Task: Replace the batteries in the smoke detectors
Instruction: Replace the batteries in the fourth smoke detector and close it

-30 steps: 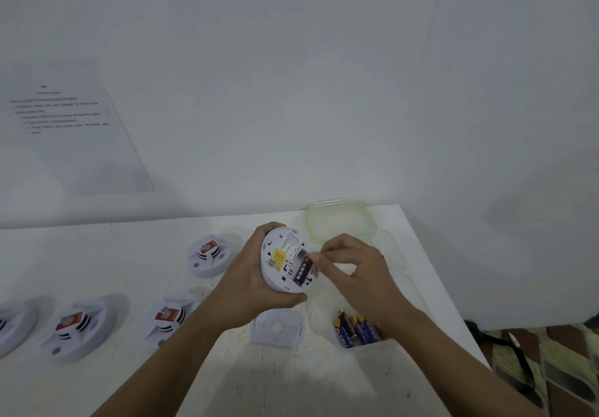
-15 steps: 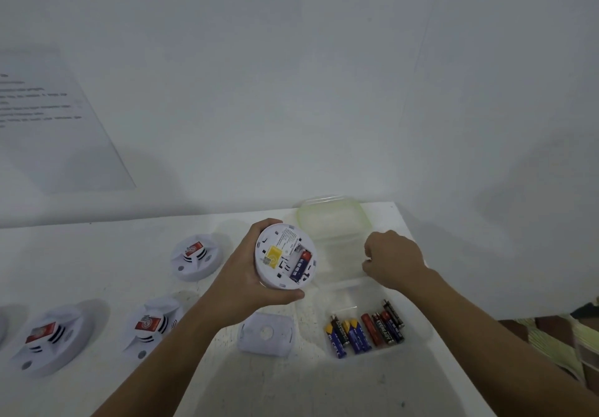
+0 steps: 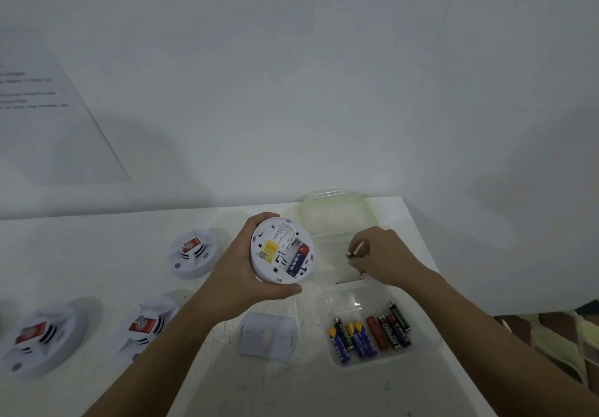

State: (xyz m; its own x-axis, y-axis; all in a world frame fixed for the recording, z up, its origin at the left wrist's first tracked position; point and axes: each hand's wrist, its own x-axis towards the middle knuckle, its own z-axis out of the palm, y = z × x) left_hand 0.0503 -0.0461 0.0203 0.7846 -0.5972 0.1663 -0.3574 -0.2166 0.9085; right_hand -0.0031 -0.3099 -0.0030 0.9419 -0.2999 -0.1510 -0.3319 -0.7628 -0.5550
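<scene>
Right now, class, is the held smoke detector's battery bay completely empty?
No: one blue battery lies in the open back of the smoke detector that the left hand holds.

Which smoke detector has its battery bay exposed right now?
The smoke detector held in the left hand: it is turned back up, with one blue battery showing. The others lie face up on the table.

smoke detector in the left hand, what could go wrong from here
1. The left hand grips the smoke detector with its back open and one battery seated; tipping it further might spill that cell.
2. The right hand pinches a small object over a clear container, next to a tray of mixed loose batteries; old and new cells could get confused.
3. The loose cover beside the left forearm might be knocked.
</scene>
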